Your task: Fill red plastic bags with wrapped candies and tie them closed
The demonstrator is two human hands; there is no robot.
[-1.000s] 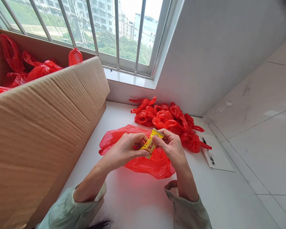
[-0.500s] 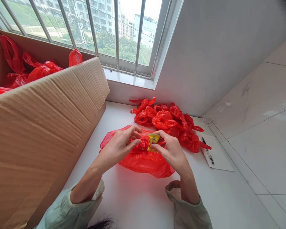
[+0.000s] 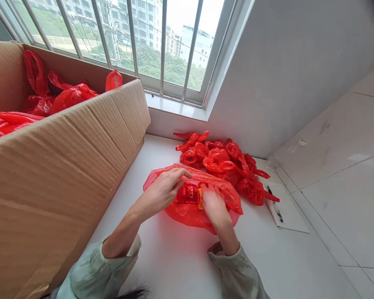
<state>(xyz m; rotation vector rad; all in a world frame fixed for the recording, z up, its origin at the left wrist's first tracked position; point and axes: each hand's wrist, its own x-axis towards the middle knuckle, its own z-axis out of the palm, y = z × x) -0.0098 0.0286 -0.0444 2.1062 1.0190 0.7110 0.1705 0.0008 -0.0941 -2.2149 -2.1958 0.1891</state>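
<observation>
A red translucent plastic bag (image 3: 190, 218) lies spread open on the white table. Inside it sits a shiny red packet (image 3: 187, 193) with pale lettering. My right hand (image 3: 215, 203) reaches down into the bag, closed on a small yellow wrapped packet (image 3: 200, 198) right beside the red one; the hand covers most of it. Over the bag's left side is my left hand (image 3: 165, 187), its thumb and forefinger curved and apart, with nothing seen between them. Its other fingers are largely hidden.
Several knotted red bags (image 3: 221, 160) are heaped against the wall behind. A large cardboard box (image 3: 81, 153) at left holds more red bags (image 3: 71, 97). Right of the heap lie a white sheet (image 3: 288, 211) and a black pen (image 3: 279, 215). A barred window (image 3: 162, 45) stands behind.
My right hand has lowered the yellow packet from above the bag to beside the red packet inside. My left hand stays over the bag's left side. The view has shifted slightly.
</observation>
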